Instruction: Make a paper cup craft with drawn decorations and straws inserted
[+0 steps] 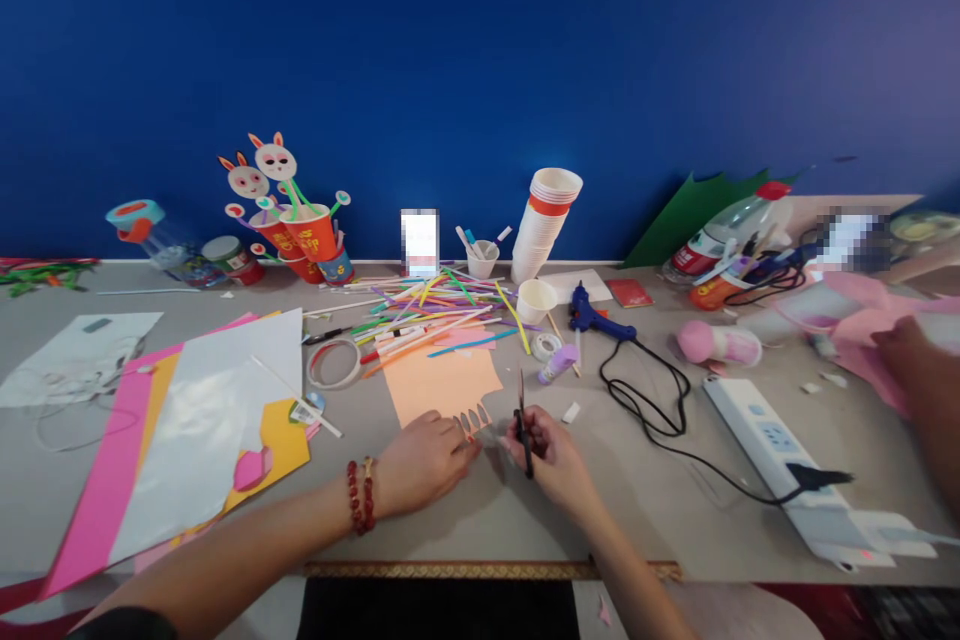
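Note:
My right hand (551, 450) is closed around the handles of black-handled scissors (523, 430), whose blades point away from me. My left hand (431, 460), with beaded bracelets at the wrist, rests at the near edge of a sheet of orange paper (427, 385). Its fingers are bent together at that edge, and a bit of orange shows by the fingertips; the grip is partly hidden. Several narrow oval holes are cut into the paper's lower right corner, just beyond my left fingers. The scissors are apart from the paper, to its right.
Colourful sticks (450, 305) lie behind the paper, near stacked paper cups (544, 225). At right are a blue glue gun (600, 315), its cord, a power strip (780, 470) and another person's hand (907, 360) on pink material. Coloured sheets (202, 420) and a tape roll (334, 362) lie left.

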`<state>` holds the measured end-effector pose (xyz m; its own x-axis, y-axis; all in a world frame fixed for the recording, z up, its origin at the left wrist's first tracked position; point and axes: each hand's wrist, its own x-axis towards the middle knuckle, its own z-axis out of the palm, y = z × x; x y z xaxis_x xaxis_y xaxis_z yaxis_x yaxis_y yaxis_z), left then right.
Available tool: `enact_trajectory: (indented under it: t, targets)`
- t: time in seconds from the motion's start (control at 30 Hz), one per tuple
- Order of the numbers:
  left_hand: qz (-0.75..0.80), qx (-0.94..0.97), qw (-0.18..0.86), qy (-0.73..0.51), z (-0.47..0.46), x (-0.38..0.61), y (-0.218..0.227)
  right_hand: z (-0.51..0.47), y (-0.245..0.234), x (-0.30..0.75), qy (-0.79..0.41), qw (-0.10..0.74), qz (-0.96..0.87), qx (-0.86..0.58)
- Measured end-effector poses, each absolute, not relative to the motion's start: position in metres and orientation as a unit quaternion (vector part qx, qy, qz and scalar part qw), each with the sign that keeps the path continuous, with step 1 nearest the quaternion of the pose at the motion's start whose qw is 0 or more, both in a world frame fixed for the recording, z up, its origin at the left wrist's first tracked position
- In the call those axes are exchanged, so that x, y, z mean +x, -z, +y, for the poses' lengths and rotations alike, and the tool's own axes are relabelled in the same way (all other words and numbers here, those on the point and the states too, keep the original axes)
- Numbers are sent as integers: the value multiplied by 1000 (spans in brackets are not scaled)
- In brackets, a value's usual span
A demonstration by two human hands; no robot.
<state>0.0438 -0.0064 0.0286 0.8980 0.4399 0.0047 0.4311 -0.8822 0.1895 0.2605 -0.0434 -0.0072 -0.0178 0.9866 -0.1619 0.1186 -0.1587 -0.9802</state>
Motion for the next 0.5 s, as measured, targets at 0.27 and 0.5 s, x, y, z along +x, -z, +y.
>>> enact_trajectory:
  t: [0.27, 0.5]
  targets:
    - [245, 959, 135, -38, -7, 44, -33, -43, 8, 260, -515, 415, -503, -555]
    - [251, 953, 169, -14, 0, 62, -30, -42, 4, 260, -514, 425, -487, -564]
